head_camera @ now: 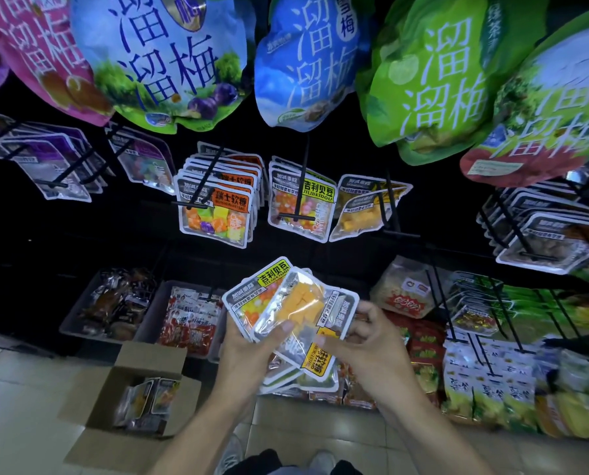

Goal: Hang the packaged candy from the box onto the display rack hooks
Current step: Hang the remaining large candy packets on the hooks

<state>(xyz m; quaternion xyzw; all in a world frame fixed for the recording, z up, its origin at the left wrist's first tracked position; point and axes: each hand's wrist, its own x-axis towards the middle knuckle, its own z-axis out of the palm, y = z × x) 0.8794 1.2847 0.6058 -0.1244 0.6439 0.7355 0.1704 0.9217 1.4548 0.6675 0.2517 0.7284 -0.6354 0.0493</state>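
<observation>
while left hand (252, 341) gripped fanned candy packets (262, 296), right hand (365, 334) pinched mango packet (303, 303); sorting step; next: align hole with mango hook (387, 200).

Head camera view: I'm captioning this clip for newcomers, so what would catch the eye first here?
First, the fan of candy packets held in both hands, left hand and right hand, at centre. Above hang big blue and green plum bags, with smaller packets on hooks below. An open cardboard box sits on the floor, lower left.
</observation>
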